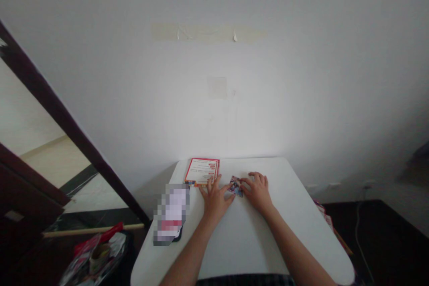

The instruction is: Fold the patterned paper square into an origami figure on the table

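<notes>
Lying flat on the white folding table, between the two hands, a small folded piece of printed paper in mixed blue, pink and dark tones is being observed near the table's far edge. Its right side is being touched by the right hand, whose fingers are being kept loosely curled over it. Whether the piece is being grasped or merely contacted cannot be told. The left hand is being kept flat on the tabletop with its fingers spread and released, nothing being grasped, and its thumb is being held just beside the folded piece.

Left of that hand, a red-bordered white printed booklet is being supported at the far edge of the table, with a narrow multicoloured strip showing at its near corner. Nearer the left edge, a pixelated object is being rendered unidentifiable by blurring.

A checked garment is being seen at the bottom of the view, by the near table edge. Beyond the table, a white wall is being marked by a strip of pale tape. At lower left, a dark wooden door frame, a wooden rod and a plastic bag with red markings are being recorded. A cable is being seen running down at right.
</notes>
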The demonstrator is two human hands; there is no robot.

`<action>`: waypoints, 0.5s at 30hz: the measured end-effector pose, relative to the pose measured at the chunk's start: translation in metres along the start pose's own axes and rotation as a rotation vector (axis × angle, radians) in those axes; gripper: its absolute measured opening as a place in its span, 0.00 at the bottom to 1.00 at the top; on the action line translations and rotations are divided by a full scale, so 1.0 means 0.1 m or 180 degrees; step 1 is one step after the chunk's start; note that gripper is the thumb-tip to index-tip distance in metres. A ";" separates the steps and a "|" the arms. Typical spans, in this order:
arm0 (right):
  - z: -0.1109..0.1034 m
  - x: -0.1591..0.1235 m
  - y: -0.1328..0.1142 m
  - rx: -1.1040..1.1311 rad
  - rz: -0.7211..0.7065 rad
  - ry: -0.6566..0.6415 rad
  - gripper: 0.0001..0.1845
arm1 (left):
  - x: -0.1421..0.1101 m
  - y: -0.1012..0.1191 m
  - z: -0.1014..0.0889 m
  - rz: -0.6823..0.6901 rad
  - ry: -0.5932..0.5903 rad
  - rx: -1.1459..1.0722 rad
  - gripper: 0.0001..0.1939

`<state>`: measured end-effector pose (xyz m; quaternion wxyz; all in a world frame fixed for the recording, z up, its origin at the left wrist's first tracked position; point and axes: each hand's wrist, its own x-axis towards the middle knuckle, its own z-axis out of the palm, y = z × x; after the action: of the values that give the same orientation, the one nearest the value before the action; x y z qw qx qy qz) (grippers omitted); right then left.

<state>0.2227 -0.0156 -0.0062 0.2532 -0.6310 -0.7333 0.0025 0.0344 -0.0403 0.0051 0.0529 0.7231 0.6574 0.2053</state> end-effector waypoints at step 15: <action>-0.03 0.00 0.01 0.0003 -0.0252 -0.0168 0.17 | 0.07 -0.15 0.04 0.0188 0.0219 -0.0152 0.13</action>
<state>0.2248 -0.0168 -0.0037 0.2340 -0.6011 -0.7641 0.0095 0.0227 -0.0310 -0.0019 0.0414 0.7332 0.6321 0.2471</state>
